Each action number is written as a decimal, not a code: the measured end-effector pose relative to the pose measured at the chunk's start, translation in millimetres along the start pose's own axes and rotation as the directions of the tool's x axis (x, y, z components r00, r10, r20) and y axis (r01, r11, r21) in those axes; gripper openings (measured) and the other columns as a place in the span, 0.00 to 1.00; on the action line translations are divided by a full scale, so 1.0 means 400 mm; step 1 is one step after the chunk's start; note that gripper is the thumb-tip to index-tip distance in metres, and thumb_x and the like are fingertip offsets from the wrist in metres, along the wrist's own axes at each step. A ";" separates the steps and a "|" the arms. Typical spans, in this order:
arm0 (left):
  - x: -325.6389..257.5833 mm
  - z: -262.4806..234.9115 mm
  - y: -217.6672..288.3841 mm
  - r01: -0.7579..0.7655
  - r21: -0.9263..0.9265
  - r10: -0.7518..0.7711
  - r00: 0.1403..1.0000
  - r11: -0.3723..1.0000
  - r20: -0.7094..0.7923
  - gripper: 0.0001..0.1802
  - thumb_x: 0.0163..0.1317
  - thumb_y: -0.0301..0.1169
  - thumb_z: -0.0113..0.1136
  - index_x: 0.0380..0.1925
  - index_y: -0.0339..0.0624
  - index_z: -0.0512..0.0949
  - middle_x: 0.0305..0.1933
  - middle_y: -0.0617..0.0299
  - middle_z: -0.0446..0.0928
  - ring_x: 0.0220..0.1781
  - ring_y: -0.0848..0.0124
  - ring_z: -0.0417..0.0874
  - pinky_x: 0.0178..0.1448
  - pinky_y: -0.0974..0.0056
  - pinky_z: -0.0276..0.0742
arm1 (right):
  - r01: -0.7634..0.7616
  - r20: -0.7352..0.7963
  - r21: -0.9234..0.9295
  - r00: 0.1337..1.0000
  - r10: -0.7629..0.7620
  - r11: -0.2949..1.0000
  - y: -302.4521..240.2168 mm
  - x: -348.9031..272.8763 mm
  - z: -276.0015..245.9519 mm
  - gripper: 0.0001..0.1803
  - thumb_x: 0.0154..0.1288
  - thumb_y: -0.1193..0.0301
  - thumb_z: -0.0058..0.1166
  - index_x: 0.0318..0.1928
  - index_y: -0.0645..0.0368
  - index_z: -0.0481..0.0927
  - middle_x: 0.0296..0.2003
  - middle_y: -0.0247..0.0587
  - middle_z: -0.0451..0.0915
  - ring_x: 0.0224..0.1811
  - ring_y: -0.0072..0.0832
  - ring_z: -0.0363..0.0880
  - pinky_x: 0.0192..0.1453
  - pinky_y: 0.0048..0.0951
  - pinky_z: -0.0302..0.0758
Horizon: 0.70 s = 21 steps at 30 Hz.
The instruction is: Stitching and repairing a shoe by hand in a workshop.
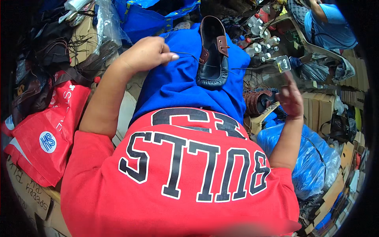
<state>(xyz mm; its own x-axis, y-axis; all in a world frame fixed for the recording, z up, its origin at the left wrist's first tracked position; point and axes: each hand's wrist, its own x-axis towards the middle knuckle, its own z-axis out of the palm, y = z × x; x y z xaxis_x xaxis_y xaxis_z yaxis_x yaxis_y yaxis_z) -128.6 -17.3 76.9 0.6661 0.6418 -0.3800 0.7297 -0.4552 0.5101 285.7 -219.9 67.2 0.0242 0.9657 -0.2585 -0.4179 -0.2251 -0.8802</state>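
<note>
A black leather loafer (212,81) with brown lace tabs lies on my blue-clad lap, its rounded toe toward me and its opening facing up. My left hand (156,52) is closed, left of the shoe, pinching a dark thread (185,53) that runs to the shoe's left side. From the right side another length of thread stretches toward my right hand (291,96). That hand is raised, one finger pointing up and the others curled; it looks closed on the thread, though the grip is slightly blurred. Near its fingertip shows a clear plastic container (283,63).
Several small bottles (263,45) stand beyond my right knee. Brown leather pieces (258,100) and a blue plastic bag (300,158) lie to the right. On the left are a red bag (51,130) and cardboard (85,41). Another person in a light blue shirt (329,29) sits at far right.
</note>
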 end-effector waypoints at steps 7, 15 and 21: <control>0.079 0.153 0.110 -0.458 0.046 0.448 0.837 0.888 -0.315 0.16 0.50 0.32 0.65 0.40 0.40 0.80 0.45 0.55 0.77 0.44 0.56 0.80 0.50 0.58 0.75 | -0.211 -0.193 -0.828 0.977 0.090 0.520 0.205 0.114 0.050 0.17 0.65 0.59 0.55 0.41 0.63 0.82 0.32 0.32 0.81 0.34 0.17 0.72 0.42 0.23 0.70; 0.014 0.057 0.034 -0.213 0.072 0.221 0.968 0.974 -0.120 0.10 0.56 0.34 0.61 0.29 0.37 0.78 0.30 0.48 0.77 0.33 0.52 0.79 0.38 0.57 0.73 | -0.091 -0.188 -0.852 0.972 -0.139 0.516 0.319 0.129 0.000 0.20 0.65 0.57 0.53 0.28 0.64 0.78 0.19 0.37 0.74 0.24 0.22 0.67 0.31 0.27 0.66; 0.054 0.064 0.047 -0.559 -0.688 0.122 0.809 0.464 -0.575 0.21 0.68 0.43 0.50 0.24 0.37 0.76 0.31 0.54 0.75 0.41 0.63 0.76 0.51 0.60 0.72 | -0.018 -0.085 -0.936 0.981 -0.176 0.352 0.302 0.142 0.045 0.24 0.67 0.53 0.46 0.30 0.64 0.78 0.26 0.51 0.76 0.30 0.43 0.75 0.36 0.34 0.70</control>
<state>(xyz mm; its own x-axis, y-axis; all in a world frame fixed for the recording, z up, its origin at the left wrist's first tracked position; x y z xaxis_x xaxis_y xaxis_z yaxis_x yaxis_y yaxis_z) -96.4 -27.6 58.6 0.5394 0.8183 0.1983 -0.1397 -0.1453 0.9795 220.3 -189.9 -46.6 0.1742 0.9758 -0.1324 0.7026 -0.2174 -0.6776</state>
